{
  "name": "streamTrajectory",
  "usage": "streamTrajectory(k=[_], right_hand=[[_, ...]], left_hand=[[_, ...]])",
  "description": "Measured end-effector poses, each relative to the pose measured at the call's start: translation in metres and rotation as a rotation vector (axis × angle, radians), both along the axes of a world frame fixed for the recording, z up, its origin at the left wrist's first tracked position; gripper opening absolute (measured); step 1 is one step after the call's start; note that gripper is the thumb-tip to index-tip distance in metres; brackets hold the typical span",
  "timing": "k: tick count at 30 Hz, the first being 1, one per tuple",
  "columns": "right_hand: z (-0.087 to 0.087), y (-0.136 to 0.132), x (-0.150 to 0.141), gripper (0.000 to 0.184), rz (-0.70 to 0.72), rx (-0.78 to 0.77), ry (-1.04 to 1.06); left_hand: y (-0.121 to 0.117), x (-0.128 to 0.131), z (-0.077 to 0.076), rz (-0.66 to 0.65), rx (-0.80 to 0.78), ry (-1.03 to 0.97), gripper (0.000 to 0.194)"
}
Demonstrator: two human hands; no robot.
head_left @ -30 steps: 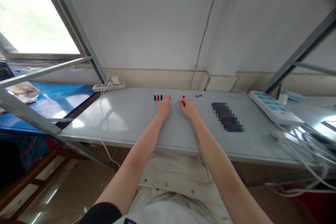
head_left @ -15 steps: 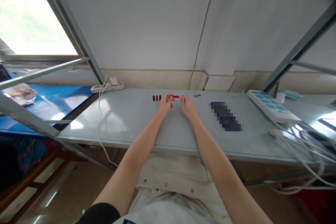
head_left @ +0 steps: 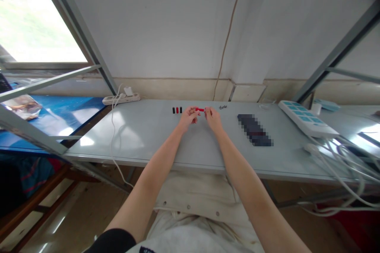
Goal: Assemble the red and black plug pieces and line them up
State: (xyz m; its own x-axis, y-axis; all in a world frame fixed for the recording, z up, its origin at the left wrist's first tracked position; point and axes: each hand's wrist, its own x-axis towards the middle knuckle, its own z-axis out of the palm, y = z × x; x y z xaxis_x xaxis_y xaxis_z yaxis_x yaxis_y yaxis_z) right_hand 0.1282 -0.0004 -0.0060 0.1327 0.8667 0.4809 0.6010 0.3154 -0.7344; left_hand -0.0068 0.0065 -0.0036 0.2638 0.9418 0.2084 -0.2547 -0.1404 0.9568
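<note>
A slim red stick spans the gap between my two hands, just above the grey table. My left hand has its thumb and index finger closed on the stick's left end, with the other fingers curled below. At the stick's right end, the pinched fingertips of my right hand meet it; whatever small piece they hold is hidden. Left of my hands, a black cylinder, a red cylinder and another black cylinder stand in a row. Small dark metallic pieces lie right of my right hand.
A dark blurred-out object lies on the table to the right. Beyond it are a white power strip with blue squares and tangled white cables. Another power strip sits at the back left; metal posts frame both sides.
The gap between my right fingertips and the red stick has closed. The stick has shifted slightly right. The cylinders on the table have stayed in place.
</note>
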Motion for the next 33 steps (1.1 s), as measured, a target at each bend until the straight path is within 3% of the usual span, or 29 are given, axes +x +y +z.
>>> streamTrajectory(k=[6, 16, 25, 33], right_hand=[[-0.002, 0.0, 0.001, 0.042, 0.081, 0.0, 0.028], [-0.01, 0.002, 0.001, 0.023, 0.216, 0.038, 0.031], [-0.008, 0.001, 0.004, 0.025, 0.196, 0.031, -0.277], [-0.006, 0.001, 0.004, 0.02, 0.172, 0.092, -0.389]], left_hand=[[-0.001, 0.0, -0.004, -0.005, -0.024, 0.04, 0.035], [0.001, -0.003, -0.006, 0.193, -0.062, 0.015, 0.033], [0.005, 0.001, -0.005, 0.24, -0.027, -0.001, 0.035], [0.005, 0.002, -0.002, 0.324, -0.008, 0.008, 0.035]])
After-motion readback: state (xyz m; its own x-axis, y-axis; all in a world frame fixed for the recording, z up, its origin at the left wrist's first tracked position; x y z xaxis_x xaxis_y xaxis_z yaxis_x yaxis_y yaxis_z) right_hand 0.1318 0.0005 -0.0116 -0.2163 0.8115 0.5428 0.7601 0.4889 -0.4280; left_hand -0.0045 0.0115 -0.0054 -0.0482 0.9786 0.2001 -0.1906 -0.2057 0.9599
